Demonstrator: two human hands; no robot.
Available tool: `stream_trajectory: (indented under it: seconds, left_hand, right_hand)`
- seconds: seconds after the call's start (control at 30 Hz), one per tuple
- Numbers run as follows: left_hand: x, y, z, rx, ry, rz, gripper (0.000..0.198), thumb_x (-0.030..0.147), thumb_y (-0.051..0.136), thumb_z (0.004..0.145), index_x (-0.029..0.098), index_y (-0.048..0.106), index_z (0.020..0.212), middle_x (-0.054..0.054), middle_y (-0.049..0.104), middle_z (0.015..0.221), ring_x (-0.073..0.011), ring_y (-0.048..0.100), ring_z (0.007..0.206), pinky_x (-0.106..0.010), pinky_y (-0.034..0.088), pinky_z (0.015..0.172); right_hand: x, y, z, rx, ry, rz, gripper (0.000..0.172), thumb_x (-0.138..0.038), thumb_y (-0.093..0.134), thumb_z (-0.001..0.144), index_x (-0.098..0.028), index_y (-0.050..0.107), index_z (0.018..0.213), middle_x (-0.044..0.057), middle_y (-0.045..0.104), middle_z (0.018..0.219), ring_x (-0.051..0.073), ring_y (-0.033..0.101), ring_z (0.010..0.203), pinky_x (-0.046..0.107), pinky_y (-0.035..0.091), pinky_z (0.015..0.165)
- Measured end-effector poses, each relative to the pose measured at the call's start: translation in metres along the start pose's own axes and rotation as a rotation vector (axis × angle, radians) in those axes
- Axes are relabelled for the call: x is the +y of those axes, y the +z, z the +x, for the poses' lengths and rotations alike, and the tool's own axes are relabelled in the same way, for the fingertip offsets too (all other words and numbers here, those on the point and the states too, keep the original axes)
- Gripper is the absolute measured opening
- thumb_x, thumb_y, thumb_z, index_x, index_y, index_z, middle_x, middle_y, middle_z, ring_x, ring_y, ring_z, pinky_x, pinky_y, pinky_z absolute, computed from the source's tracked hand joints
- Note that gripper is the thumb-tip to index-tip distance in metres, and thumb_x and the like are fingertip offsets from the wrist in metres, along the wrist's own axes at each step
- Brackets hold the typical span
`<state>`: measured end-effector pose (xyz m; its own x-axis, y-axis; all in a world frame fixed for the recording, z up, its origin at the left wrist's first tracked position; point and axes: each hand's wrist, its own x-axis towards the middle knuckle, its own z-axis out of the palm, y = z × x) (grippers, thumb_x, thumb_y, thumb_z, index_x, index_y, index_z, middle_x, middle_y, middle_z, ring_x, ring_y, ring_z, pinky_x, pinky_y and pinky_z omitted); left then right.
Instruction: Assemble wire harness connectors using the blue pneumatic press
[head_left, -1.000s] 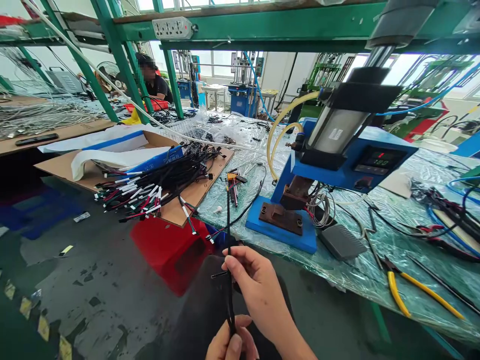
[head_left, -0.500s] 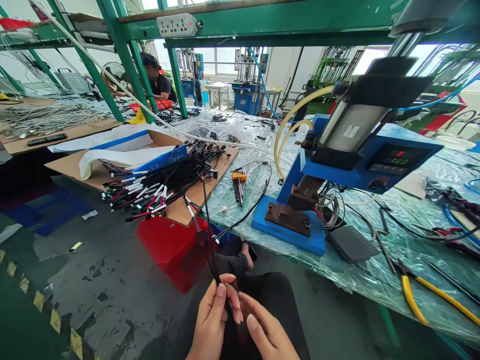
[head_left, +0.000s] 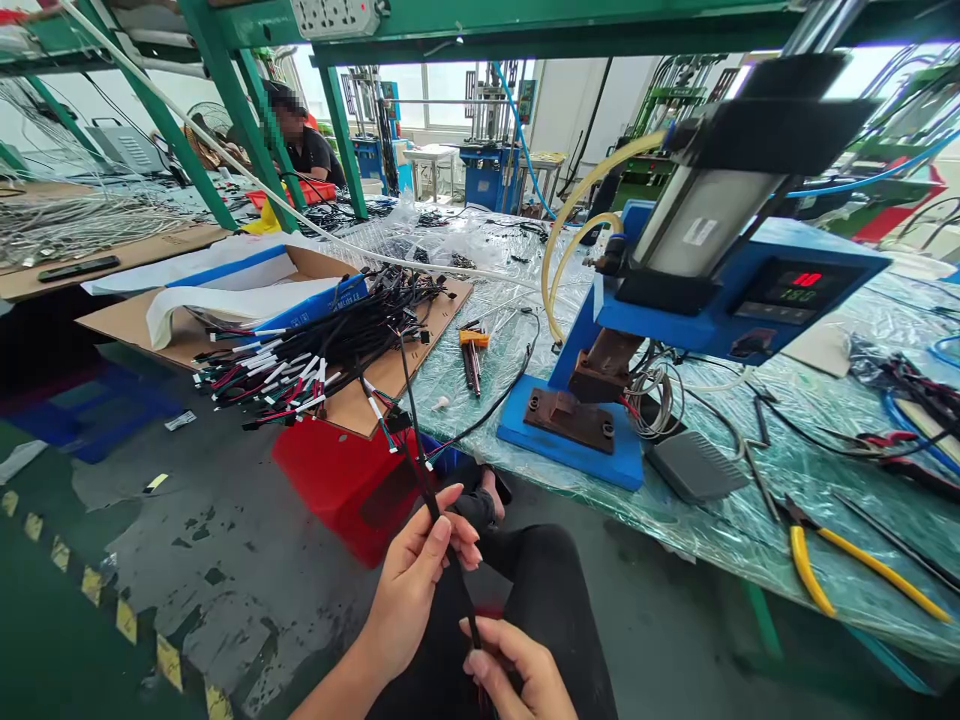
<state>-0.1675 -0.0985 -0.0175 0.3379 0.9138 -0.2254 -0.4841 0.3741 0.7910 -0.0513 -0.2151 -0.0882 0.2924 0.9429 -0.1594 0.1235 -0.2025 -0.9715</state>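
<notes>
Thin black insulated cable [head_left: 417,462] at six o'clock, tilted upward: left hand [head_left: 409,590] grips it in narrowly closed fingers, right hand [head_left: 517,675] pinches its lower part. Black wire bundle [head_left: 322,345] on brown cardboard sheet [head_left: 397,385] at nine o'clock.

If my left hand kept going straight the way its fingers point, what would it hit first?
Probably the plastic-sheeted workbench edge just before the blue press base, though depth is hard to judge from here. Your left hand also lines up with your foot, but that looks lower down.
</notes>
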Motion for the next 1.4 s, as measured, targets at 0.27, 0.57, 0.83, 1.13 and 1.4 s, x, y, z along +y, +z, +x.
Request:
stream_trajectory:
  seconds: [0.27, 0.57, 0.83, 1.13, 1.4]
  left_hand:
    - [0.02, -0.002, 0.011, -0.033, 0.047, 0.016, 0.047, 0.038, 0.059, 0.092, 0.014, 0.059, 0.133, -0.014, 0.074, 0.103, -0.0206, 0.068, 0.085, -0.035, 0.053, 0.081]
    - [0.025, -0.002, 0.013, -0.109, 0.026, 0.137, 0.049, 0.032, 0.065, 0.09, 0.017, 0.056, 0.136, -0.014, 0.072, 0.115, -0.0213, 0.069, 0.093, -0.034, 0.054, 0.083]
    - [0.033, 0.018, 0.034, -0.261, -0.052, 0.238, 0.051, 0.032, 0.065, 0.09, 0.018, 0.053, 0.138, -0.013, 0.071, 0.12, -0.0206, 0.07, 0.094, -0.034, 0.055, 0.084]
    - [0.054, 0.047, 0.097, -0.348, 0.062, 0.438, 0.054, 0.036, 0.069, 0.084, 0.017, 0.057, 0.134, -0.013, 0.067, 0.127, -0.0253, 0.066, 0.107, -0.035, 0.054, 0.087]
    - [0.07, 0.034, 0.109, -0.126, 0.253, 0.532, 0.057, 0.047, 0.074, 0.074, 0.014, 0.066, 0.12, -0.015, 0.067, 0.127, -0.0313, 0.057, 0.125, -0.044, 0.047, 0.104]
  right_hand:
    - [-0.025, -0.013, -0.003, -0.094, 0.015, -0.044, 0.04, -0.052, 0.063, 0.088, -0.021, 0.078, 0.107, 0.011, 0.077, 0.095, 0.023, 0.071, 0.079, 0.033, 0.059, 0.077]
    - [-0.014, -0.014, -0.004, -0.192, 0.064, -0.032, 0.052, -0.06, 0.052, 0.092, -0.02, 0.073, 0.118, 0.012, 0.074, 0.092, 0.022, 0.068, 0.076, 0.031, 0.056, 0.072]
    - [-0.034, 0.002, 0.008, -0.232, 0.134, 0.041, 0.069, -0.071, 0.049, 0.087, -0.017, 0.065, 0.127, 0.01, 0.071, 0.084, 0.019, 0.066, 0.066, 0.031, 0.054, 0.062]
    - [-0.094, 0.006, 0.085, 0.03, -0.005, -0.036, 0.037, -0.045, 0.049, 0.095, -0.021, 0.066, 0.117, 0.004, 0.07, 0.083, 0.018, 0.062, 0.067, 0.025, 0.048, 0.055]
    - [-0.141, 0.011, 0.169, 0.198, -0.11, -0.195, 0.051, -0.037, 0.046, 0.094, -0.011, 0.056, 0.137, 0.008, 0.072, 0.091, 0.022, 0.067, 0.08, 0.03, 0.05, 0.07]
